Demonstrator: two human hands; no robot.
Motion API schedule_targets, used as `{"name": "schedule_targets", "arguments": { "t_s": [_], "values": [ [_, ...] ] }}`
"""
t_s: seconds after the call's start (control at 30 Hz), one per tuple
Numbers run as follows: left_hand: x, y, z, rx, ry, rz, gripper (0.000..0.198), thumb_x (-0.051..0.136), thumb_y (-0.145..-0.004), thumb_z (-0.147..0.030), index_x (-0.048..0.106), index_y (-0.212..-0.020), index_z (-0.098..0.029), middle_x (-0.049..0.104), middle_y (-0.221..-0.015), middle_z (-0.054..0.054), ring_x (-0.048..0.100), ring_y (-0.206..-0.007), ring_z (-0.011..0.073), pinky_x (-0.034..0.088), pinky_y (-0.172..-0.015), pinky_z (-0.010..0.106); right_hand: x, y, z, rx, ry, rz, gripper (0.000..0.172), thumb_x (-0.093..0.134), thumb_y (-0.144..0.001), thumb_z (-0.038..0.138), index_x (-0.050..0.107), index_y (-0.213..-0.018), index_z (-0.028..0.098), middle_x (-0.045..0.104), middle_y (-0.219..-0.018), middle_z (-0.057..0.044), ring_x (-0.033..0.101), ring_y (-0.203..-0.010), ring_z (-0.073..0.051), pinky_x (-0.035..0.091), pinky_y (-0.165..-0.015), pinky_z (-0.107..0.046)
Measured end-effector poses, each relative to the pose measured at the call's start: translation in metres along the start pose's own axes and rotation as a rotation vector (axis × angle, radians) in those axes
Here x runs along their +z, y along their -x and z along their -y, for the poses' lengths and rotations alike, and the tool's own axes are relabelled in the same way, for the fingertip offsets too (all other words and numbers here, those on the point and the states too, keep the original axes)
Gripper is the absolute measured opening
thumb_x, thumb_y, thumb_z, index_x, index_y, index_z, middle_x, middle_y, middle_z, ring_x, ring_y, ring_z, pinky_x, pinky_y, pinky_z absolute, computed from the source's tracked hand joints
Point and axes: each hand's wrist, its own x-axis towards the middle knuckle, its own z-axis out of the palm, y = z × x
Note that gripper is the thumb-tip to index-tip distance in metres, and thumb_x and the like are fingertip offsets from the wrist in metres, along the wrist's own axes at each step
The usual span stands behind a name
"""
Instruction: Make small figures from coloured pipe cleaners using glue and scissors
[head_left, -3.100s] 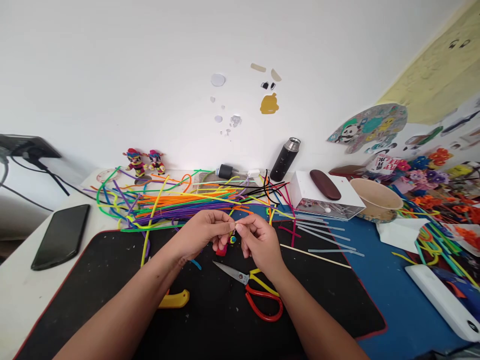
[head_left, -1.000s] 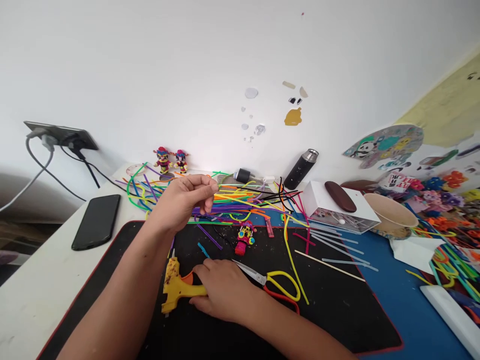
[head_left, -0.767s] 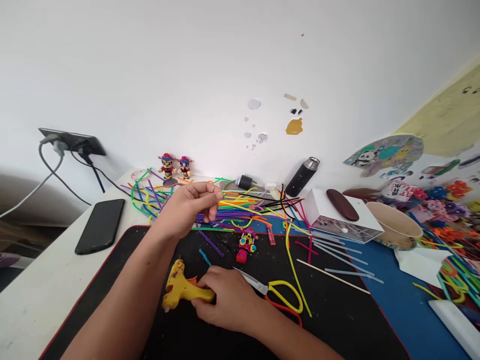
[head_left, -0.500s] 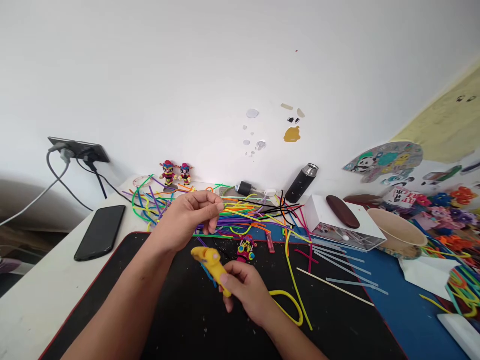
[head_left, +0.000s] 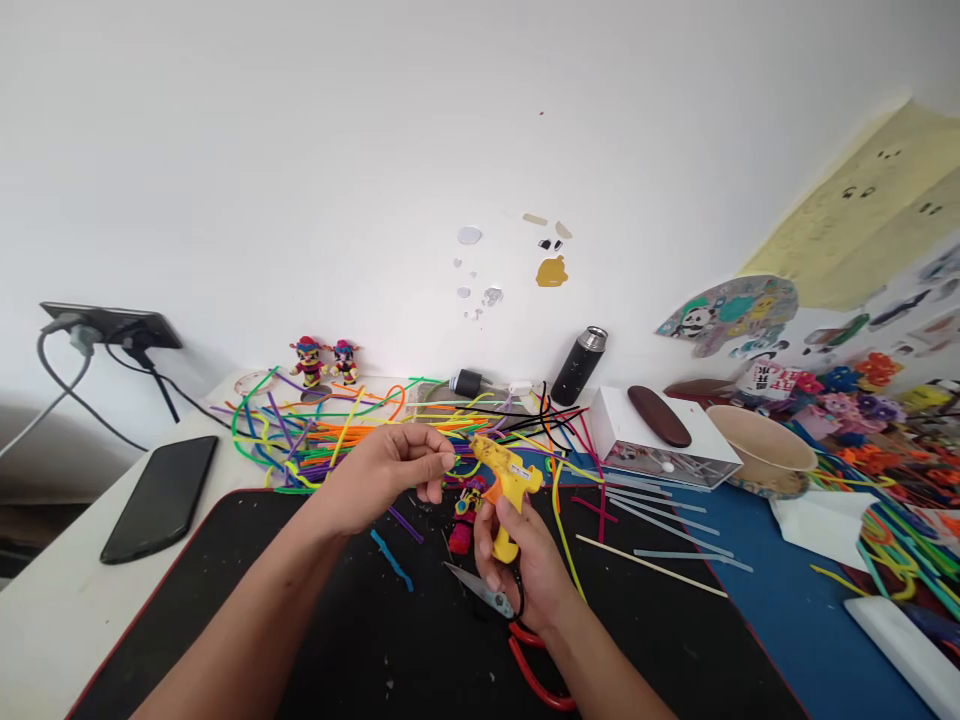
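White wall behind, black desk mat (head_left: pixel 225 620) in front. Over the mat's middle, the right hand (head_left: pixel 525 560) grips a yellow plastic hot glue gun (head_left: pixel 506 475) (label unreadable). Its nozzle is just beside the left hand (head_left: pixel 390 470), whose fingertips are pinched together. Colourful pipe cleaners (head_left: pixel 337 435) heap at the mat's far edge.

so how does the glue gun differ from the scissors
The glue gun is yellow, the scissors have red handles. The glue gun is held up in the right hand, nozzle towards the left hand; the scissors lie flat on the black mat, partly hidden behind that hand. Both are hand tools.
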Motion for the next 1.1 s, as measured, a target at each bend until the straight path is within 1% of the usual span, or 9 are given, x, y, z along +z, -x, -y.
{"name": "schedule_targets", "arguments": {
  "t_s": [0.1,0.27,0.4,0.5,0.63,0.73,0.93,0.97,1.1],
  "values": [
    [0.002,0.0,0.0,-0.01,-0.01,0.007,0.032,0.089,-0.072,-0.042,0.072,-0.081,-0.017,0.069,-0.057,0.0,0.056,-0.053,0.0128,0.046,-0.059,0.025,0.002,0.001,0.006,-0.003,0.089,-0.001,0.049,0.073,-0.091,0.062,0.063,-0.099,0.015,0.066,-0.061,0.002,0.053,-0.035,-0.009,0.033,-0.035,-0.018],
    [-0.004,0.001,0.0,0.013,-0.018,-0.01,0.034,0.088,-0.074,-0.046,0.071,-0.081,-0.017,0.068,-0.057,0.0,0.057,-0.054,0.0133,0.046,-0.06,0.025,0.002,-0.006,0.015,-0.069,0.196,-0.004,0.048,0.074,-0.091,0.06,0.063,-0.101,0.014,0.069,-0.062,0.0,0.06,-0.039,-0.011,0.033,-0.035,-0.017],
    [-0.011,0.001,-0.003,0.03,-0.028,-0.044,0.036,0.088,-0.074,-0.048,0.071,-0.08,-0.017,0.068,-0.057,0.0,0.057,-0.054,0.0127,0.045,-0.059,0.025,0.003,-0.011,0.018,-0.061,0.255,0.087,0.046,0.073,-0.093,0.058,0.064,-0.102,0.014,0.07,-0.063,-0.001,0.063,-0.041,-0.012,0.036,-0.037,-0.017],
    [-0.015,0.002,-0.005,0.028,-0.027,-0.062,0.036,0.088,-0.074,-0.047,0.07,-0.078,-0.017,0.067,-0.056,-0.001,0.056,-0.053,0.0122,0.044,-0.059,0.024,0.009,-0.016,0.02,-0.06,0.246,0.153,0.045,0.074,-0.093,0.057,0.066,-0.101,0.013,0.069,-0.062,0.0,0.063,-0.041,-0.013,0.036,-0.037,-0.018],
    [-0.014,0.002,-0.005,0.024,-0.036,-0.067,0.034,0.088,-0.074,-0.045,0.069,-0.078,-0.017,0.067,-0.056,-0.001,0.056,-0.053,0.0128,0.045,-0.06,0.025,0.02,-0.03,0.02,-0.12,0.163,0.126,0.054,0.069,-0.092,0.067,0.067,-0.093,0.013,0.064,-0.056,0.002,0.057,-0.036,-0.011,0.036,-0.036,-0.018],
    [-0.012,0.0,-0.002,0.019,-0.048,-0.056,0.034,0.086,-0.076,-0.047,0.069,-0.079,-0.018,0.067,-0.057,-0.001,0.058,-0.053,0.0138,0.047,-0.061,0.026,0.023,-0.04,0.017,-0.116,0.161,0.115,0.06,0.067,-0.09,0.073,0.067,-0.086,0.013,0.059,-0.049,0.003,0.054,-0.033,-0.011,0.033,-0.034,-0.018],
    [-0.004,-0.007,0.006,-0.033,-0.091,0.013,0.033,0.083,-0.079,-0.047,0.069,-0.081,-0.018,0.066,-0.058,-0.001,0.057,-0.054,0.0136,0.045,-0.06,0.026,0.009,-0.039,0.009,-0.081,0.191,0.095,0.061,0.067,-0.089,0.074,0.068,-0.089,0.013,0.063,-0.051,0.0,0.057,-0.034,-0.012,0.033,-0.034,-0.018],
    [-0.001,-0.008,0.008,-0.042,-0.099,0.026,0.033,0.083,-0.079,-0.047,0.069,-0.081,-0.018,0.066,-0.059,-0.001,0.057,-0.054,0.0135,0.045,-0.059,0.026,0.006,-0.038,0.009,-0.08,0.205,0.096,0.062,0.066,-0.089,0.074,0.068,-0.086,0.013,0.064,-0.051,0.0,0.057,-0.034,-0.012,0.033,-0.035,-0.018],
    [0.011,-0.013,0.015,-0.079,-0.127,0.061,0.032,0.082,-0.08,-0.046,0.069,-0.081,-0.018,0.065,-0.06,-0.001,0.057,-0.057,0.0139,0.044,-0.059,0.026,-0.003,-0.035,0.01,-0.065,0.307,0.153,0.07,0.06,-0.091,0.077,0.067,-0.063,0.013,0.063,-0.05,-0.006,0.058,-0.037,-0.012,0.032,-0.036,-0.019]
  ]
}}
